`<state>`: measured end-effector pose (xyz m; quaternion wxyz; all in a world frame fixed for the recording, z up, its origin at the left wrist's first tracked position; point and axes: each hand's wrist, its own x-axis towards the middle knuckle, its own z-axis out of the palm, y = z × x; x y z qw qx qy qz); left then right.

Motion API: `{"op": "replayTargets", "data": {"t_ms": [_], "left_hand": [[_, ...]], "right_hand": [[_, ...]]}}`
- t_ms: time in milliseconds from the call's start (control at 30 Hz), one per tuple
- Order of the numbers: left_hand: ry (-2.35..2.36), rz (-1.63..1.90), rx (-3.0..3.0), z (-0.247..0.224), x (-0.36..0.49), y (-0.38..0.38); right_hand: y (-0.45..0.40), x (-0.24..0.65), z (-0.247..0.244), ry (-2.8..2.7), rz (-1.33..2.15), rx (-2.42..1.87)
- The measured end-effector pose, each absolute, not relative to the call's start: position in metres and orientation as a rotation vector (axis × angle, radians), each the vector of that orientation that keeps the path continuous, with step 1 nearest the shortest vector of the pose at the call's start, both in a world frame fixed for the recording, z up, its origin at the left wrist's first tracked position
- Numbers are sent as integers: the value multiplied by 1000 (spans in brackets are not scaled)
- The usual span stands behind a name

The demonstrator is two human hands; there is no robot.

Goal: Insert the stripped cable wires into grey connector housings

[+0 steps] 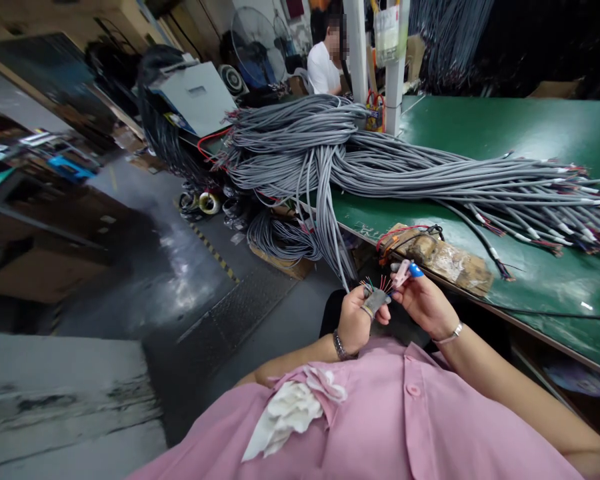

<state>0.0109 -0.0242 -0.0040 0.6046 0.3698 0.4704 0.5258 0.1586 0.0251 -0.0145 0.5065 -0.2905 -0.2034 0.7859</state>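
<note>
The left hand [356, 319] pinches fanned coloured wires [383, 285] just beside the right hand [425, 308], whose grip I cannot tell. These look already separated; grey cables [410, 170] on the surface [505, 127] have exposed ends, their remaining work unclear.

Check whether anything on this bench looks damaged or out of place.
On the bench, by the near edge, the brown block looks battered, its surface blotchy. One gray cable end strays from the pile, nearer the block.

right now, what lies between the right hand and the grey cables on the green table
In the head view, a brown block lies between the right hand and the grey cables, with a strip of green tabletop beyond the block.
</note>
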Motion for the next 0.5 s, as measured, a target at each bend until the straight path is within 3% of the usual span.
{"op": "replayTargets", "data": {"t_ms": [300,500], "left_hand": [[1087,1226,829,-3,19,-16],[1082,1224,831,-7,20,-16]], "right_hand": [[19,155,-23,-661,1556,-846],[26,152,-29,-561,1745,-741]]}}
